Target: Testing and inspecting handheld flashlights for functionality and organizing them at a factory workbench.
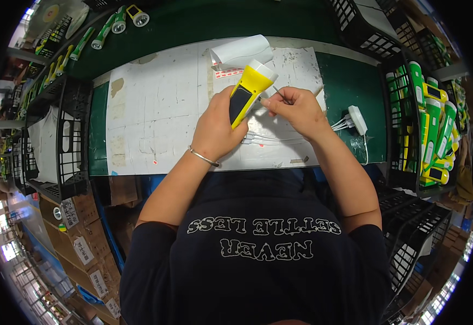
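Observation:
A yellow flashlight [251,81] with a white head and a dark panel is tilted over the middle of the table, its head pointing away from me. My left hand [214,123] is wrapped round its body. Close beside the flashlight's right side, my right hand [300,112] pinches a small cable plug [261,99], with a stretch of thin cable looping above the fingers. Whether the plug's tip is inside the flashlight is too small to tell. Several white cables [282,141] lie on the white sheet [155,108] below my hands and run to a white charger block [357,120].
A curled white sheet [242,51] lies beyond the flashlight, over a red-and-white strip. To the right stands a black crate [398,130] filled with green and yellow flashlights [437,130]. Another black crate [63,141] is at the left. More flashlights [120,21] rest at the far left.

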Tool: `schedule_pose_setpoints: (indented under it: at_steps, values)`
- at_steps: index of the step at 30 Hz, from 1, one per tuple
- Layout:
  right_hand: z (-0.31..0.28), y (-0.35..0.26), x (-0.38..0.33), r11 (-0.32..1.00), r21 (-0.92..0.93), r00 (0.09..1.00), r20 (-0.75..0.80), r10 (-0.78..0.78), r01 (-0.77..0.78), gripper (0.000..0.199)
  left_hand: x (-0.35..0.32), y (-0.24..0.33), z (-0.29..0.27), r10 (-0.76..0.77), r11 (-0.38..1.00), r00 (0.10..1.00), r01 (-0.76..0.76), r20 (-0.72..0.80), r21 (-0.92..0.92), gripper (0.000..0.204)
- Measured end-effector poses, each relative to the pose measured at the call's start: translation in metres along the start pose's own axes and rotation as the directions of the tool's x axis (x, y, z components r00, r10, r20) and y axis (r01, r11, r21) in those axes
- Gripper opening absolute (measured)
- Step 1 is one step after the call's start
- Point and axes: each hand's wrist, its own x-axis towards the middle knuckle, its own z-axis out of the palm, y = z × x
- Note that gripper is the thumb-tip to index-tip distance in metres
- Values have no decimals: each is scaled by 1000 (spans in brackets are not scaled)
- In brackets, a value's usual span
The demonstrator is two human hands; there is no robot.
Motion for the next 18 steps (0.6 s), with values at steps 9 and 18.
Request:
schedule_pose_setpoints:
  at_steps: [9, 18]
  values:
    - [7, 11, 0, 994, 109, 991, -134, -10, 25, 24, 6, 6, 2, 24, 988, 999, -17, -42, 155, 62]
    - [2, 12, -10, 996, -6, 992, -95, -84, 83, 25, 29, -4, -6, -138, 990, 986, 136, -90, -29, 56]
